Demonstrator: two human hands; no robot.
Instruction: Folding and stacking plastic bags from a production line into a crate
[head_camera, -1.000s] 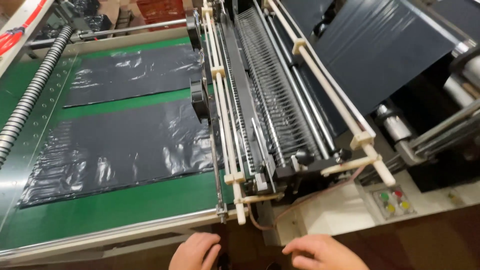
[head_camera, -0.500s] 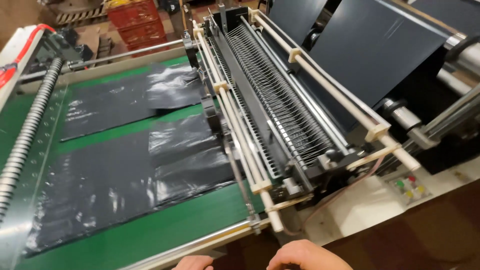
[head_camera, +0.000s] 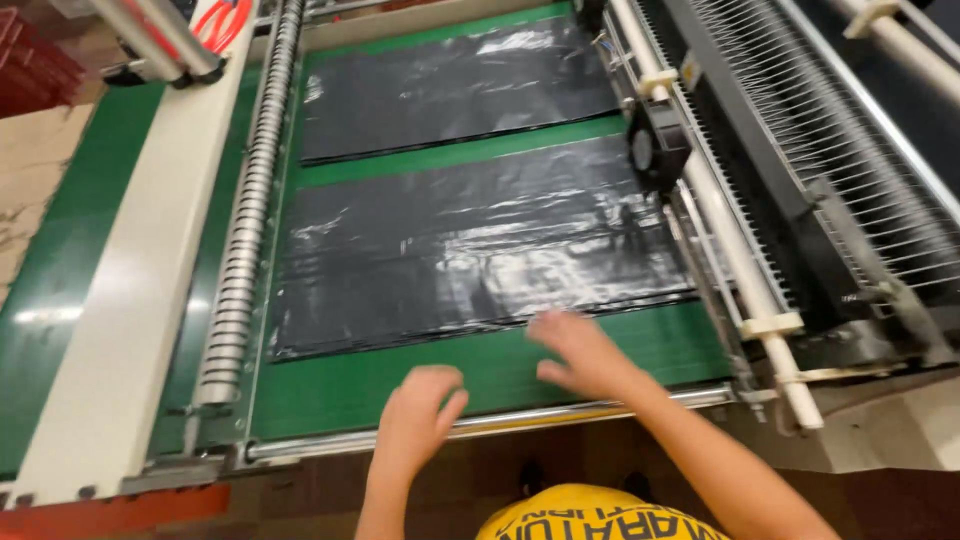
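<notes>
Hands spread and holding nothing, the left hand (head_camera: 418, 418) and right hand (head_camera: 578, 352) reach the near edge of the black plastic sheet stack (head_camera: 470, 255), likely light, limp and slippery, best gripped along that edge.

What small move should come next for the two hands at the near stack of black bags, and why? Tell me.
Probably slide both hands forward onto the near edge of the near stack of black bags. The right hand is open with fingers spread, just short of that edge; the left hand hovers open over the green belt, farther back. Neither hand holds anything, and the stack lies flat within reach.
</notes>
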